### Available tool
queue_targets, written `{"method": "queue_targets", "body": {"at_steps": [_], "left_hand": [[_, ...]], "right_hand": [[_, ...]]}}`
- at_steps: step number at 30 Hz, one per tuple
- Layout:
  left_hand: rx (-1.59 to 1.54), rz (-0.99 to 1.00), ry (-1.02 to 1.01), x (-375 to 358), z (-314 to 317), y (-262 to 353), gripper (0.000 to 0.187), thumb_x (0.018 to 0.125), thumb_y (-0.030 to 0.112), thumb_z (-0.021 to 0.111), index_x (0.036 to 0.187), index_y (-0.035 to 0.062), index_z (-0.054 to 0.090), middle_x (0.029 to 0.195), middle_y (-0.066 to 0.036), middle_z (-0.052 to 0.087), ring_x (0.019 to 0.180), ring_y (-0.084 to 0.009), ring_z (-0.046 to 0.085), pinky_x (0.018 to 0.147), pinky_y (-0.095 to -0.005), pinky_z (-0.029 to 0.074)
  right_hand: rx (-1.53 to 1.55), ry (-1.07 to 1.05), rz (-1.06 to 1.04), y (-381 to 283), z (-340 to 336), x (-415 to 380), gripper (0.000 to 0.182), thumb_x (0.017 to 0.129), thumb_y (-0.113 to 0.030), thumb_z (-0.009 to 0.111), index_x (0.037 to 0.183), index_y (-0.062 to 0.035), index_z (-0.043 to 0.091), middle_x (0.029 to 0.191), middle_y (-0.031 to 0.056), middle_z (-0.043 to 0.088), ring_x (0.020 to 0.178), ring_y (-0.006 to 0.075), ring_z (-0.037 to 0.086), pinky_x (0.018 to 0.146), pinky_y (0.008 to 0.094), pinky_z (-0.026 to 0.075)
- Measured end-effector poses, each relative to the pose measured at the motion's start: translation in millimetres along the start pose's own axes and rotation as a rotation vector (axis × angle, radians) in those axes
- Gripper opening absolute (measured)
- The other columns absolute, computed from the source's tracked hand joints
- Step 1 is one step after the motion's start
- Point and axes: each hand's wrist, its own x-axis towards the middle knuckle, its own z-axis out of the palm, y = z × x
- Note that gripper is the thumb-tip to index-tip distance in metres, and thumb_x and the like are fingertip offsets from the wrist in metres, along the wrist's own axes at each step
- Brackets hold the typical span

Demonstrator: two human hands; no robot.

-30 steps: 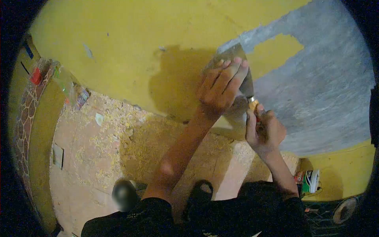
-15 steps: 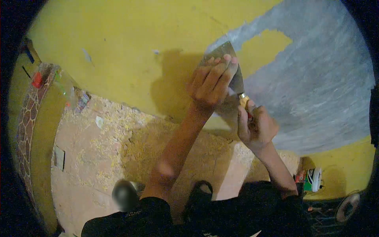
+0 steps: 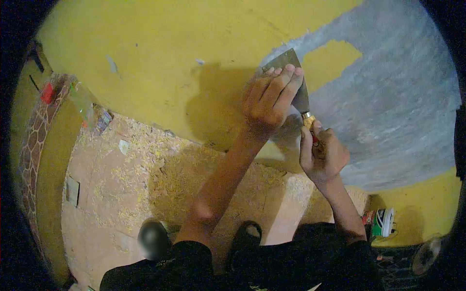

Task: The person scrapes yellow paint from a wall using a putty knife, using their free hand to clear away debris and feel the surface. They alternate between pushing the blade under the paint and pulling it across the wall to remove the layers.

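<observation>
A paint scraper (image 3: 302,99) with a wide metal blade and a wooden, red-ended handle lies against the yellow wall (image 3: 160,43). Its blade edge meets the border where yellow paint gives way to a grey bare patch (image 3: 388,106). My right hand (image 3: 324,153) is closed around the handle, thumb along its top. My left hand (image 3: 272,99) bears on the blade with its fingers close together and their tips near the edge; its thumb is hidden. An island of yellow paint (image 3: 332,63) stands within the grey, right of the blade.
Yellow paint shavings (image 3: 145,160) litter the tiled floor (image 3: 97,208) along the wall's foot. A green, white and red tub (image 3: 382,222) is at lower right, near a round fan-like object (image 3: 427,255). A crumpled wrapper (image 3: 103,120) lies at left.
Both hands and the scraper appear slightly farther right in the view. The wall has shifted a little the same way, while the grip on handle and blade looks unchanged.
</observation>
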Motion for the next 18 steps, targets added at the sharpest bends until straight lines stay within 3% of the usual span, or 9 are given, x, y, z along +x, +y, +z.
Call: {"method": "queue_targets", "body": {"at_steps": [4,6,11,18], "left_hand": [[-0.012,-0.078,0.07,-1.1,5.0,2.2,0.024,0.077,0.01,0.059,0.098,0.0132,0.069,0.099,-0.003,0.066,0.087,-0.0207,0.063,0.081,-0.0328,0.051],[-0.014,-0.055,-0.133,-4.3,3.1,5.3,0.028,0.077,0.012,0.057,0.102,0.0124,0.068,0.104,-0.004,0.065,0.089,-0.0224,0.063,0.081,-0.0344,0.05],[0.021,-0.053,-0.019,2.6,3.5,3.3,0.031,0.076,0.012,0.056,0.105,0.0109,0.067,0.11,-0.007,0.063,0.092,-0.024,0.063,0.082,-0.0354,0.05],[-0.002,-0.017,0.046,17.3,3.5,3.4,0.03,0.074,0.011,0.06,0.102,0.0109,0.068,0.102,-0.003,0.064,0.088,-0.0207,0.063,0.077,-0.0309,0.052]], "right_hand": [[0.066,0.028,0.043,-6.2,4.0,3.6,0.015,0.075,-0.01,0.073,0.081,-0.0012,0.062,0.055,0.0087,0.05,0.038,0.0182,0.045,0.034,0.0305,0.033],[0.047,0.054,0.045,4.9,-2.6,-4.4,0.015,0.076,-0.01,0.073,0.081,-0.0018,0.062,0.056,0.0083,0.05,0.038,0.0181,0.046,0.035,0.0303,0.034],[0.061,0.08,0.016,-1.2,5.4,20.5,0.015,0.076,-0.01,0.073,0.083,-0.002,0.063,0.056,0.0069,0.05,0.04,0.0176,0.048,0.036,0.0286,0.035],[0.028,0.092,0.04,-3.5,-4.9,16.9,0.013,0.077,-0.01,0.073,0.078,-0.0028,0.062,0.055,0.0071,0.049,0.039,0.0178,0.048,0.036,0.0295,0.036]]}}
